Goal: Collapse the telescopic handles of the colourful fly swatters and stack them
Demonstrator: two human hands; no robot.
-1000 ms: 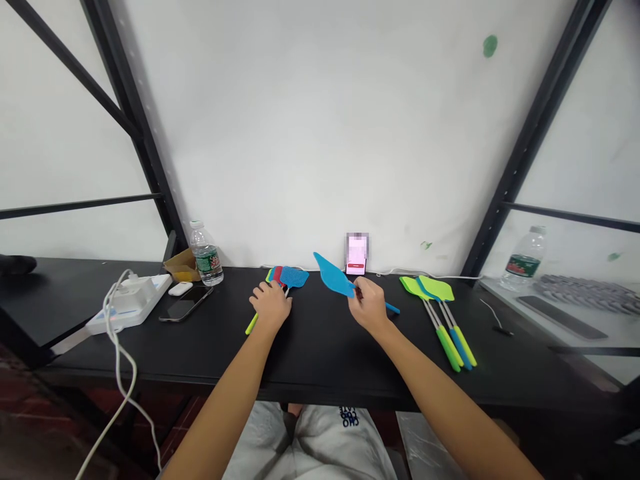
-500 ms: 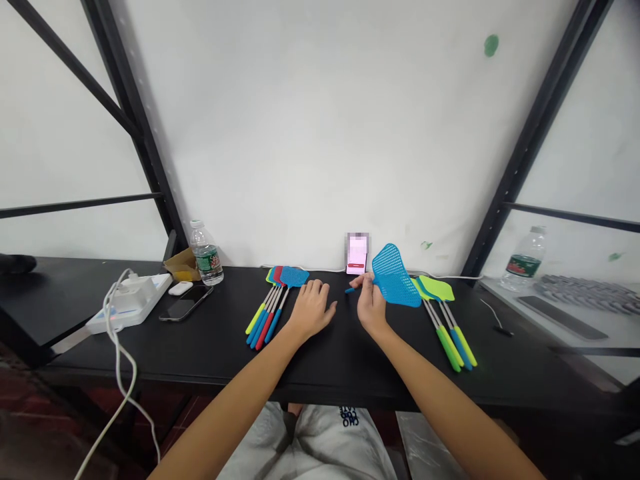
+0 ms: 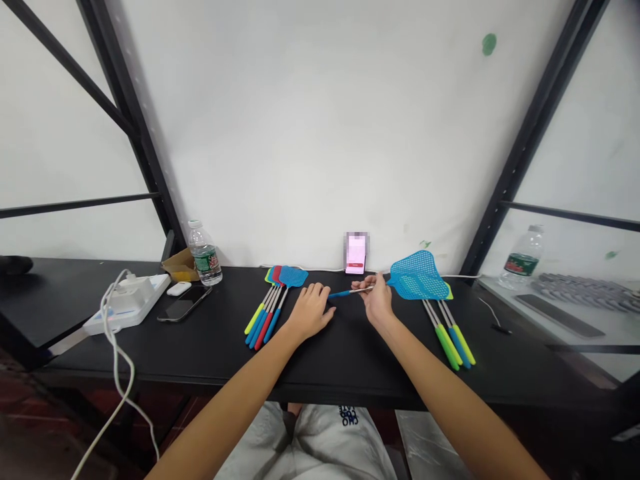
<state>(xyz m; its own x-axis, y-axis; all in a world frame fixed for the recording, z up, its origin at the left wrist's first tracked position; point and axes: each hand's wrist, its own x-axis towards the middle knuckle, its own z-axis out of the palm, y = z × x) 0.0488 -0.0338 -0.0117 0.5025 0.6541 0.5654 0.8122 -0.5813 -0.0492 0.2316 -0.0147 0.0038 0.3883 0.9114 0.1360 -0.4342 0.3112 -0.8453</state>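
Observation:
My right hand [image 3: 377, 301] is closed around the metal shaft of a blue fly swatter [image 3: 419, 275]. Its mesh head points right, over the heads of several swatters [image 3: 453, 327] lying on the table with green, yellow and blue handles. The held swatter's blue handle points left, its end close to the fingertips of my left hand [image 3: 311, 310]; whether they touch I cannot tell. That left hand lies palm down on the black table, fingers stretched out. Just left of it is a fanned row of fly swatters [image 3: 270, 313] with yellow, blue and red handles.
A phone [image 3: 355, 253] stands against the wall at the back. On the left are a dark phone [image 3: 185, 304], a white case [image 3: 179, 289], a water bottle [image 3: 205, 257], a cardboard box [image 3: 179, 265] and a power strip [image 3: 127, 303]. A second bottle [image 3: 523, 257] stands at right.
The blue swatter in my right hand has turned to lie more level, its head moving right and its handle showing more toward my left hand. My left hand has hardly moved.

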